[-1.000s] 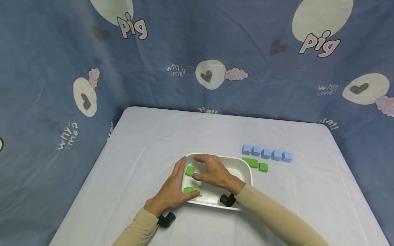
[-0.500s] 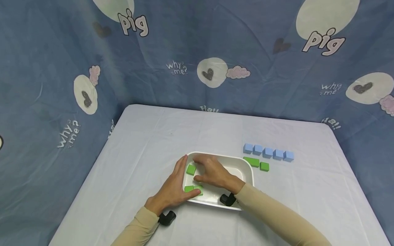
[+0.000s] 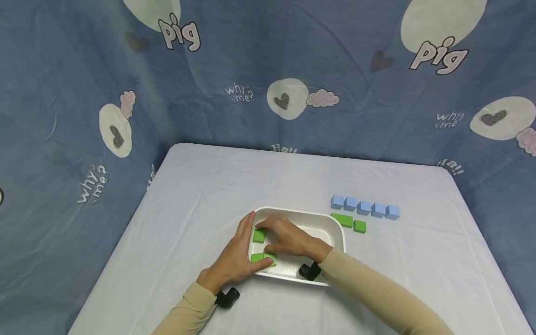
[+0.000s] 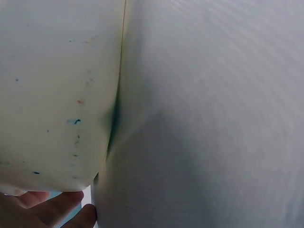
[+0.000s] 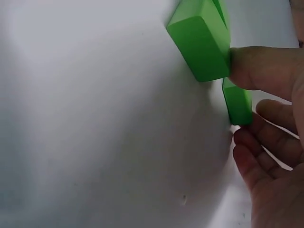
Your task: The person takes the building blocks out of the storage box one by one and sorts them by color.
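Note:
A white tray [image 3: 310, 213] stands on the table. My left hand [image 3: 232, 253] rests along its left end, fingers straight against the outer wall, thumb reaching over the front corner beside a green block [image 3: 257, 257] and its neighbour [image 3: 272, 257]. In the left wrist view, fingertips [image 4: 61, 204] show at the tray's outer side [image 4: 57, 95]. Inside the tray, my right hand [image 3: 289, 237] has its fingertips at the far side of another green block [image 3: 258, 236]. In the right wrist view the thumb touches a nearer green block [image 5: 202, 52], and the loosely bent fingers meet a farther one [image 5: 237, 102].
Behind the tray's right end a row of several light blue cubes [image 3: 364, 207] lies on the white tabletop [image 3: 234, 172]. In front of that row sit a longer green piece [image 3: 343, 220] and a green cube [image 3: 359, 226]. A patterned blue cloth [image 3: 234, 56] hangs behind.
My right fingertips have come down onto the far green block, which has shifted slightly toward the front pair. My thumb has moved to that pair. The left hand stays put.

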### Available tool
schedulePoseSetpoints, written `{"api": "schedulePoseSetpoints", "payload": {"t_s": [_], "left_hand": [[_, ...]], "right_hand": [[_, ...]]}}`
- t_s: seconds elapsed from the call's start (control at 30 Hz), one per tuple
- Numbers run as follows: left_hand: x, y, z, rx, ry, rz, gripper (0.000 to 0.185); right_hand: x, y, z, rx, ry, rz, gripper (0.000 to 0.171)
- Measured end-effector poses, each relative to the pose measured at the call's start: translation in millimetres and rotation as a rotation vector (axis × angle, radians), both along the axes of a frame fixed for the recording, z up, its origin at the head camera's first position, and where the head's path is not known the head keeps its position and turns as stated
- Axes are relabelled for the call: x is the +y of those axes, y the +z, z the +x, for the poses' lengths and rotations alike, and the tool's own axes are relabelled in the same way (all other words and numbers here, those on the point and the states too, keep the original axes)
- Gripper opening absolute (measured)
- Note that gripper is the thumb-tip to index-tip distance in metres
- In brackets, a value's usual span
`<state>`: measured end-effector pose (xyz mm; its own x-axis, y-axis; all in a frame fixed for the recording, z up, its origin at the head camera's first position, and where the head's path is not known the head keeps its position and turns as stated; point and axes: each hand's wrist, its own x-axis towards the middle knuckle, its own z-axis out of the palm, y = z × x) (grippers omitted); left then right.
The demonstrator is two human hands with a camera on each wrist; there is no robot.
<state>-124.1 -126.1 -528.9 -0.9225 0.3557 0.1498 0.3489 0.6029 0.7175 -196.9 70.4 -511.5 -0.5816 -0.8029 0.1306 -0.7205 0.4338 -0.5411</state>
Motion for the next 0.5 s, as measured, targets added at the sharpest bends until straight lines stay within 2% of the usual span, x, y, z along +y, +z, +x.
{"api": "schedulePoseSetpoints", "payload": {"t_s": [0.13,0.5], "left_hand": [[0.0,0.6,-0.2,0.014,-0.005,-0.005,0.122],[1.0,-1.3,-0.5,0.032,-0.006,0.005,0.121]], "right_hand": [[-2.1,-2.4,-0.5,0.009,0.014,-0.023,0.056],[-8.5,-8.1,-0.5,0.031,-0.049,-0.035,0.042]]}}
